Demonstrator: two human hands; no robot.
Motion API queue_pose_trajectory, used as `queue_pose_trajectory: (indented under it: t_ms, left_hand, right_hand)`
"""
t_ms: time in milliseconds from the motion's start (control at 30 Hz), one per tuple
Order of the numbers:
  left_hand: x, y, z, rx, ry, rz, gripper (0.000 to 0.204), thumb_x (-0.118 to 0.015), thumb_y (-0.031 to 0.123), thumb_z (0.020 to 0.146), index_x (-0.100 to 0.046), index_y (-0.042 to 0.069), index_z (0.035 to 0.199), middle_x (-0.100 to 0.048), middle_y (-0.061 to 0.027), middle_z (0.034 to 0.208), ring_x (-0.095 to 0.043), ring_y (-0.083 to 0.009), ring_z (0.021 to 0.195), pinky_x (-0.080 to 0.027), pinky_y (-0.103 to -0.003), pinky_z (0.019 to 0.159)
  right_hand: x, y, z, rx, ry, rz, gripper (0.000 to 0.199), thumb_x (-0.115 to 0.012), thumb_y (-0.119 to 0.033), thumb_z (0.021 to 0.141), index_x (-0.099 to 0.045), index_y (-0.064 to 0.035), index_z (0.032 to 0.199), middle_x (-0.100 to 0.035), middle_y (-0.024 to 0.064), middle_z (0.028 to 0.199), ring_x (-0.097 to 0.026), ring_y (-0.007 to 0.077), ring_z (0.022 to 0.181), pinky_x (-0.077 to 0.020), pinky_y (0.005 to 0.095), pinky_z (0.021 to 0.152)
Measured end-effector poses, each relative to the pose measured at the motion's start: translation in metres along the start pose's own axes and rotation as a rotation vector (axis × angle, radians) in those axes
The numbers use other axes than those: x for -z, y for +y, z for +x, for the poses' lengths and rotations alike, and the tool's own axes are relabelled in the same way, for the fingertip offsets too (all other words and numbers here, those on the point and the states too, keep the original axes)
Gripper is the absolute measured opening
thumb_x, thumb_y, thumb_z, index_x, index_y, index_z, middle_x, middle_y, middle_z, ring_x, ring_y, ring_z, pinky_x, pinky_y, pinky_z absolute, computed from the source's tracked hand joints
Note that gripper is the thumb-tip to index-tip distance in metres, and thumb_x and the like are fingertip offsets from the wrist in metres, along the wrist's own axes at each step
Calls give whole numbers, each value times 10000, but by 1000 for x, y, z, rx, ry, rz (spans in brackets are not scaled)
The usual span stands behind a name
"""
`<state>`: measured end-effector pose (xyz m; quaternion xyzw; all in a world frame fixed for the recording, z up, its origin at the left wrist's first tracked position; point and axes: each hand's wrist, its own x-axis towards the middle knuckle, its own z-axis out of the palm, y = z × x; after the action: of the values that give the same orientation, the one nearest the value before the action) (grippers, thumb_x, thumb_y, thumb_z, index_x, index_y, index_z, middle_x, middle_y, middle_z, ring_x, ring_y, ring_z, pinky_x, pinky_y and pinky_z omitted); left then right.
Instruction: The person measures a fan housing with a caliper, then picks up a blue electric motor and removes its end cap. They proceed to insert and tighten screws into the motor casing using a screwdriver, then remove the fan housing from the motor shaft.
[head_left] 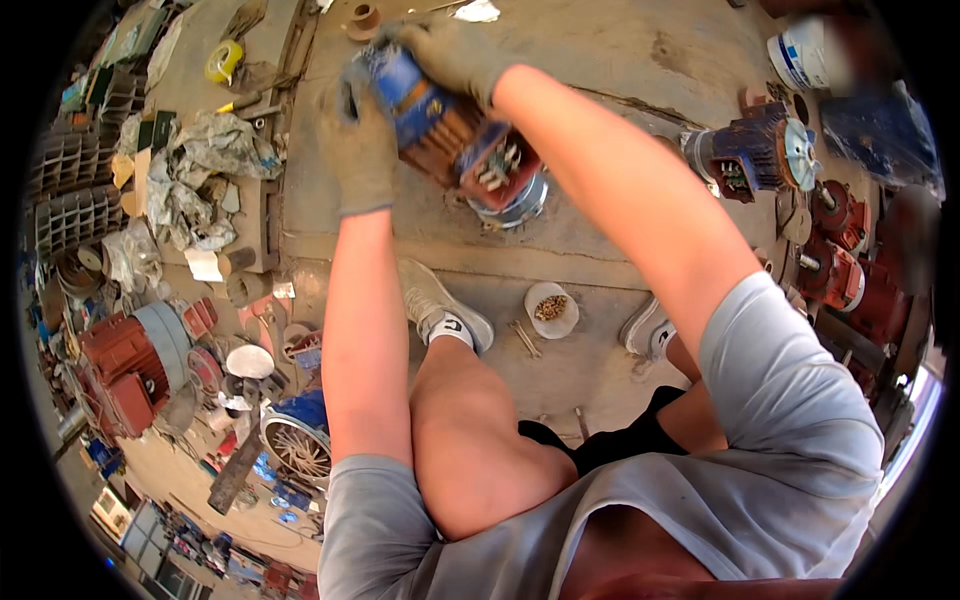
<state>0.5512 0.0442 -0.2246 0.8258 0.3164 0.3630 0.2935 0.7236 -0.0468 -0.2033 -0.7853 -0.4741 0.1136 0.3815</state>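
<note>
A blue electric motor (425,112) with reddish-brown stained fins stands or leans at the top middle, tilted, with its uncovered terminal box toward me. Both my hands wear dirty grey-brown work gloves. My left hand (362,150) grips the motor's left side near the far end, its fingers curled against the casing. Over the top of that same end, my right hand (452,55) is closed, its fingertips partly hidden and slightly blurred. Under the near end shows a round blue-grey part (512,203); whether it belongs to the motor I cannot tell.
A white tub of small brass-coloured parts (551,309) sits between my feet, beside wrenches (525,339). Another blue motor (757,152) and red motors (832,270) stand at right. Crumpled plastic (215,165), yellow tape (224,61) and a large red motor (125,370) lie left.
</note>
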Motion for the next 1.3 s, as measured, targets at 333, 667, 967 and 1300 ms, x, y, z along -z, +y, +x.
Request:
queue_pose_trajectory:
  t_ms: [333,667,967,1300]
  left_hand:
    - [28,-168,-15,565,51,243,724,-463,589,1134,-683,-34,1430,-674,-325,1434,-629,-472,1343,-484,-511,1133]
    - [48,-211,-57,941,17,121,781,-505,612,1105,-643,-101,1394,-634,-372,1432,-608,-500,1351,-467,-512,1152]
    - [40,-170,-79,707,99,54,665,-515,483,1142,-572,-75,1501,-598,-350,1480,-559,-500,1387,-441,-517,1184]
    - [27,-82,-98,397,-152,-45,699,-573,482,1124,-554,-102,1507,-606,-341,1473,-554,-489,1382,-440,-523,1170]
  right_hand:
    - [-211,-27,107,162,-623,-288,458,-463,-362,1104,-743,-135,1386,-720,258,1400,-695,455,1281,-533,517,1114]
    - [-241,-36,110,-256,-1086,74,672,-427,-584,1103,-648,-141,1558,-722,109,1490,-638,343,1414,-509,538,1138]
    - [-53,146,-95,-872,252,432,763,-763,-581,986,-640,44,1406,-739,206,1247,-735,299,1114,-606,426,943]
    - [-76,89,-209,-1065,140,751,502,-834,-381,985,-772,71,1195,-792,135,1055,-738,203,879,-583,366,781]
